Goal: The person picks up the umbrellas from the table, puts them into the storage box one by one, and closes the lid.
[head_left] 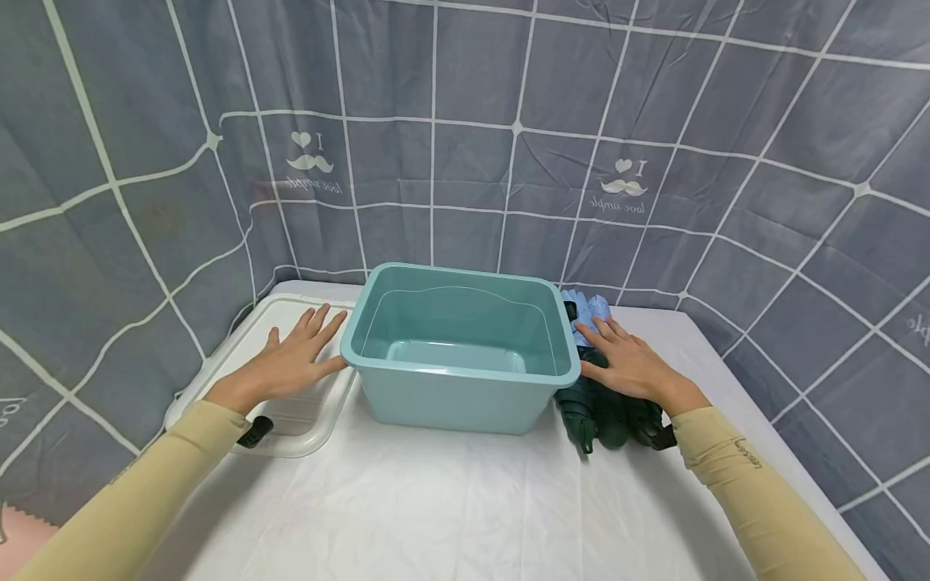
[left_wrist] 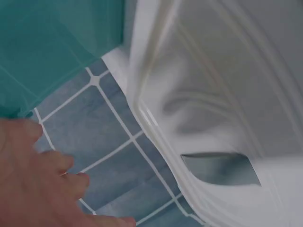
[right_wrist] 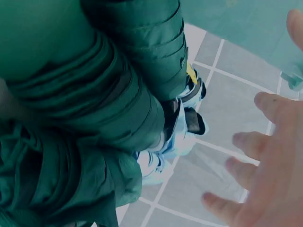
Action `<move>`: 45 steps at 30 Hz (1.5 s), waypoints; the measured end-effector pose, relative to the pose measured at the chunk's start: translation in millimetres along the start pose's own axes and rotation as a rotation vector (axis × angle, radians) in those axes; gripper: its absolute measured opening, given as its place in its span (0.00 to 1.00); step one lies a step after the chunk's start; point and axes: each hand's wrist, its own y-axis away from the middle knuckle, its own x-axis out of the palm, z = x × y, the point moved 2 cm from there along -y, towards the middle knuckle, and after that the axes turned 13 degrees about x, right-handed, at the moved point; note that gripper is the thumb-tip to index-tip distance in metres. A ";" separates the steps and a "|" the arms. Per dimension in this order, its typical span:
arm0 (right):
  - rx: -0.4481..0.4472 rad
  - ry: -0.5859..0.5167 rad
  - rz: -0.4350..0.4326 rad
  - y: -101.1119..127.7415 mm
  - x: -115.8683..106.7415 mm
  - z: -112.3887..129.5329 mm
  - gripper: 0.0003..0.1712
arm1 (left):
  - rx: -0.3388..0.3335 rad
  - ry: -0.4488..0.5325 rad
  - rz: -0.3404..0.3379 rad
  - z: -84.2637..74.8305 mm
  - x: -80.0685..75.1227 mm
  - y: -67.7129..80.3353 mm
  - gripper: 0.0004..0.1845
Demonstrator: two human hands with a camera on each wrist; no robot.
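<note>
We are keeping our left hand (head_left: 294,363) flat and relaxed on the clear plastic lid (head_left: 305,428), thumb touching the left rim of the empty teal plastic tub (head_left: 458,355). Right of the tub, our right hand (head_left: 625,363) is resting with straight fingers on dark green folded umbrellas (head_left: 603,411), beside a light blue one (head_left: 588,311). In front of the tub, the white tablecloth (head_left: 450,508) is lying bare.

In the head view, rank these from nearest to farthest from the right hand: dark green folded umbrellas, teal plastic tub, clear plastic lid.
1. Dark green folded umbrellas: directly under the right hand.
2. Teal plastic tub: just to its left, centre of table.
3. Clear plastic lid: far left, beyond the tub.
</note>
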 end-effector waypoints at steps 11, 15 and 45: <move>0.011 -0.099 -0.077 -2.0 -4.2 7.9 0.41 | 0.014 0.234 -0.302 -11.1 -17.6 -15.7 0.28; -0.001 -0.147 -0.093 -2.7 -1.7 9.2 0.37 | -0.021 0.335 -0.362 -18.3 -22.6 -21.1 0.27; -0.049 -0.232 -0.071 -2.6 25.5 14.8 0.28 | -0.012 0.264 -0.223 -37.4 -28.2 -51.2 0.33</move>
